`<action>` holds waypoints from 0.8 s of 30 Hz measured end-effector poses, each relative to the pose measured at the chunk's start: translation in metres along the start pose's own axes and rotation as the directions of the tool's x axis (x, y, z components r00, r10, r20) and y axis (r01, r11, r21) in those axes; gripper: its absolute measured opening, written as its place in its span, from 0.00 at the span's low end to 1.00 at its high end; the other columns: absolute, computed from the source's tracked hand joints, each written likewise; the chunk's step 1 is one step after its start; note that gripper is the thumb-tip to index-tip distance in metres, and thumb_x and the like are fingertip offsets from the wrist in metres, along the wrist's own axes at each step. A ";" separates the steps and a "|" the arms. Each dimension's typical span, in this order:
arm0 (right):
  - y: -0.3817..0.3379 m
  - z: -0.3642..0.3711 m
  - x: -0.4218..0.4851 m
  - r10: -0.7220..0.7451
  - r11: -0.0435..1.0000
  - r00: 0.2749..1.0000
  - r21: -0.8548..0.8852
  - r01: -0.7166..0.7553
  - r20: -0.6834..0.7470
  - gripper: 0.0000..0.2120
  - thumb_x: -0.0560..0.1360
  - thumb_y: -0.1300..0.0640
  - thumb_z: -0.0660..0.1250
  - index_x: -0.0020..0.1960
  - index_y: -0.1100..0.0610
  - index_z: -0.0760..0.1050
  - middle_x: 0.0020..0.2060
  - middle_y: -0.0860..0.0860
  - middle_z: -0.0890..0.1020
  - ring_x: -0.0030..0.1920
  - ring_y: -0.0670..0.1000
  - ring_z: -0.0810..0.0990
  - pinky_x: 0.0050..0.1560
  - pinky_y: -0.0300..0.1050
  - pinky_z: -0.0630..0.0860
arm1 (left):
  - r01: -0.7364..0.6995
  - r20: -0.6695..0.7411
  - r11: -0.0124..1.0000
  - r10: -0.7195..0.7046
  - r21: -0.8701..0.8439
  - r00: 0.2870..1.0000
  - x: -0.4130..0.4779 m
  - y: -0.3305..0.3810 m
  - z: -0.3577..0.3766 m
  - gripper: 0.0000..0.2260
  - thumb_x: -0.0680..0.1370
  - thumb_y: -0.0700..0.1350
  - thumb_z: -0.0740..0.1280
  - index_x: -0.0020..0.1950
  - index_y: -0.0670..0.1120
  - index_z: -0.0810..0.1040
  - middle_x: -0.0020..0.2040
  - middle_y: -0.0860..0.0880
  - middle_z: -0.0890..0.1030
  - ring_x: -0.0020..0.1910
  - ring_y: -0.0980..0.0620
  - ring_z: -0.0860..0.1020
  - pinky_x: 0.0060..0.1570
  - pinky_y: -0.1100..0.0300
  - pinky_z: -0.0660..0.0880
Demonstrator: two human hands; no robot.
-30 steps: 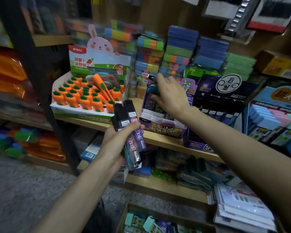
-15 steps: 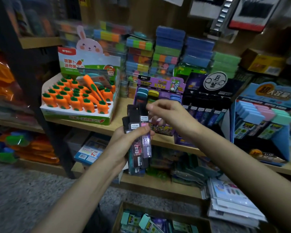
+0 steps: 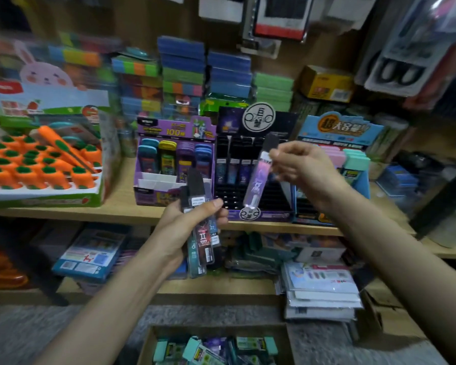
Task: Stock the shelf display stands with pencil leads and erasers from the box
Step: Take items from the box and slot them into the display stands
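Orange carrot erasers [image 3: 42, 164] crowd the far left of the wooden shelf [image 3: 121, 202]; next along, the purple display stand [image 3: 174, 143]; in front of it the left hand [image 3: 179, 227] clenches a bundle of lead cases [image 3: 202, 233] (dark ones, fanned upright); the right hand [image 3: 306, 169] pinches 1 pale purple lead case [image 3: 257, 177], tilted, in front of the black display stand [image 3: 248, 196]; blue eraser stand [image 3: 337, 130] beyond; the box [image 3: 153, 338] sits open on the floor below, more packs inside.

An orange carrot display [image 3: 42, 164] stands at the left, coloured pad stacks [image 3: 182, 72] behind, a yellow carton [image 3: 327, 83] far right.
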State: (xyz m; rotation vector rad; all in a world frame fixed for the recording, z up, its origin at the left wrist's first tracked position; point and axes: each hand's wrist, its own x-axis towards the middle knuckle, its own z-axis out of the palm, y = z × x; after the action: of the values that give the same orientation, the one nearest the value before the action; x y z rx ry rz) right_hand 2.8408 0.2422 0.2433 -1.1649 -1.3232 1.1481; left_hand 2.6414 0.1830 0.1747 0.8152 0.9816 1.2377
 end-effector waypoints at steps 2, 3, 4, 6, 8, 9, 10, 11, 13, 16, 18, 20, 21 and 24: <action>-0.003 -0.024 0.012 -0.117 0.978 0.987 -0.187 0.096 -0.107 0.08 0.75 0.64 0.67 0.40 0.56 0.71 0.30 0.48 0.77 0.29 0.43 0.79 0.35 0.37 0.76 | -0.003 -0.011 1.000 0.004 0.028 1.000 0.003 -0.004 0.004 0.16 0.62 0.46 0.74 0.47 0.42 0.79 0.37 0.44 0.85 0.35 0.52 0.84 0.30 0.63 0.77; -0.004 -0.034 0.019 -0.181 0.943 0.974 -0.305 0.133 -0.134 0.08 0.74 0.64 0.68 0.41 0.56 0.71 0.33 0.50 0.77 0.33 0.45 0.81 0.38 0.40 0.77 | -0.005 -0.017 0.999 0.006 0.040 1.000 0.005 -0.005 0.005 0.15 0.63 0.46 0.74 0.46 0.42 0.79 0.36 0.45 0.85 0.34 0.52 0.83 0.30 0.63 0.77; -0.004 -0.041 0.025 -0.235 0.900 0.962 -0.405 0.161 -0.141 0.07 0.74 0.63 0.68 0.42 0.57 0.71 0.35 0.51 0.77 0.36 0.49 0.81 0.41 0.44 0.78 | -0.006 -0.022 0.999 0.007 0.049 1.000 0.006 -0.007 0.006 0.14 0.63 0.46 0.73 0.45 0.41 0.79 0.35 0.45 0.84 0.32 0.52 0.83 0.30 0.63 0.77; -0.005 -0.051 0.038 -0.299 0.829 0.947 -0.524 0.195 -0.121 0.08 0.74 0.63 0.69 0.48 0.58 0.70 0.38 0.51 0.77 0.41 0.53 0.81 0.45 0.49 0.80 | -0.002 -0.029 0.998 0.004 0.059 1.000 0.009 -0.010 0.007 0.12 0.64 0.44 0.73 0.44 0.41 0.79 0.34 0.45 0.84 0.31 0.53 0.82 0.29 0.63 0.77; -0.003 -0.055 0.050 -0.345 0.770 0.936 -0.592 0.239 -0.071 0.11 0.74 0.62 0.69 0.52 0.57 0.69 0.41 0.51 0.78 0.43 0.54 0.81 0.46 0.50 0.80 | 0.001 -0.040 0.998 0.002 0.069 0.999 0.011 -0.012 0.006 0.07 0.67 0.42 0.72 0.42 0.41 0.79 0.33 0.45 0.84 0.29 0.53 0.81 0.28 0.63 0.77; -0.001 -0.056 0.055 -0.379 0.719 0.925 -0.642 0.267 -0.040 0.11 0.74 0.61 0.69 0.53 0.57 0.70 0.43 0.51 0.78 0.44 0.54 0.80 0.47 0.49 0.79 | 0.002 -0.045 0.998 0.001 0.070 0.999 0.012 -0.013 0.006 0.06 0.67 0.41 0.72 0.42 0.41 0.79 0.32 0.46 0.83 0.28 0.53 0.81 0.28 0.63 0.77; 0.000 -0.055 0.060 -0.412 0.657 0.911 -0.696 0.291 -0.008 0.11 0.74 0.60 0.70 0.53 0.57 0.70 0.43 0.51 0.78 0.44 0.53 0.79 0.47 0.47 0.77 | 0.002 -0.047 0.998 0.001 0.069 0.999 0.013 -0.013 0.006 0.07 0.66 0.42 0.72 0.42 0.41 0.79 0.31 0.46 0.83 0.28 0.53 0.81 0.27 0.63 0.77; 0.003 -0.055 0.064 -0.436 0.597 0.900 -0.740 0.310 0.026 0.11 0.73 0.60 0.70 0.53 0.57 0.71 0.43 0.50 0.78 0.44 0.51 0.78 0.47 0.45 0.75 | 0.001 -0.048 0.997 0.002 0.071 0.999 0.014 -0.014 0.006 0.09 0.65 0.43 0.72 0.42 0.41 0.79 0.31 0.46 0.82 0.27 0.53 0.80 0.27 0.63 0.77; 0.007 -0.052 0.069 -0.437 0.517 0.896 -0.792 0.325 0.082 0.12 0.73 0.60 0.70 0.53 0.59 0.72 0.42 0.49 0.78 0.44 0.51 0.77 0.47 0.46 0.74 | 0.002 -0.045 0.997 0.002 0.079 0.999 0.015 -0.014 0.006 0.12 0.63 0.45 0.73 0.43 0.42 0.78 0.30 0.47 0.82 0.27 0.54 0.80 0.27 0.62 0.77; 0.012 -0.050 0.073 -0.383 0.446 0.913 -0.838 0.316 0.141 0.12 0.72 0.60 0.71 0.54 0.60 0.73 0.44 0.52 0.81 0.47 0.55 0.79 0.50 0.52 0.75 | -0.002 -0.047 0.997 0.006 0.079 0.999 0.016 -0.016 0.006 0.13 0.62 0.45 0.73 0.44 0.42 0.78 0.30 0.48 0.81 0.27 0.53 0.79 0.28 0.63 0.76; 0.016 -0.051 0.074 -0.352 0.431 0.921 -0.844 0.320 0.169 0.13 0.72 0.61 0.71 0.53 0.61 0.73 0.45 0.53 0.81 0.48 0.55 0.79 0.49 0.49 0.74 | 0.000 -0.054 0.997 0.004 0.077 0.999 0.016 -0.017 0.006 0.14 0.62 0.46 0.73 0.44 0.42 0.78 0.30 0.48 0.81 0.28 0.53 0.80 0.28 0.63 0.76; 0.018 -0.054 0.074 -0.335 0.458 0.926 -0.829 0.322 0.175 0.12 0.71 0.62 0.72 0.52 0.61 0.73 0.43 0.51 0.79 0.47 0.53 0.78 0.46 0.44 0.71 | 0.005 -0.058 0.997 0.000 0.078 0.998 0.016 -0.018 0.005 0.15 0.62 0.46 0.74 0.45 0.43 0.78 0.31 0.48 0.82 0.28 0.54 0.80 0.28 0.62 0.76; 0.018 -0.056 0.073 -0.328 0.468 0.927 -0.821 0.326 0.181 0.12 0.71 0.62 0.72 0.51 0.61 0.72 0.43 0.51 0.78 0.47 0.52 0.78 0.44 0.42 0.69 | 0.008 -0.061 0.997 -0.003 0.077 0.998 0.016 -0.018 0.005 0.15 0.62 0.46 0.74 0.45 0.43 0.78 0.31 0.48 0.82 0.28 0.54 0.80 0.28 0.62 0.76; 0.018 -0.060 0.070 -0.304 0.476 0.927 -0.807 0.349 0.221 0.12 0.72 0.61 0.71 0.52 0.61 0.71 0.43 0.50 0.78 0.46 0.50 0.76 0.40 0.39 0.64 | 0.011 -0.068 0.997 -0.006 0.074 0.998 0.015 -0.018 0.003 0.16 0.62 0.46 0.74 0.46 0.42 0.79 0.32 0.48 0.82 0.29 0.54 0.80 0.29 0.63 0.76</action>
State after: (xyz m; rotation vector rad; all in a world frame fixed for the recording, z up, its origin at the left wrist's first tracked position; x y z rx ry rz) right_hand 2.8985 0.3160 0.2346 -1.4350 -2.1441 0.1735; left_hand 2.6516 0.1946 0.1569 0.8311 1.0904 1.2345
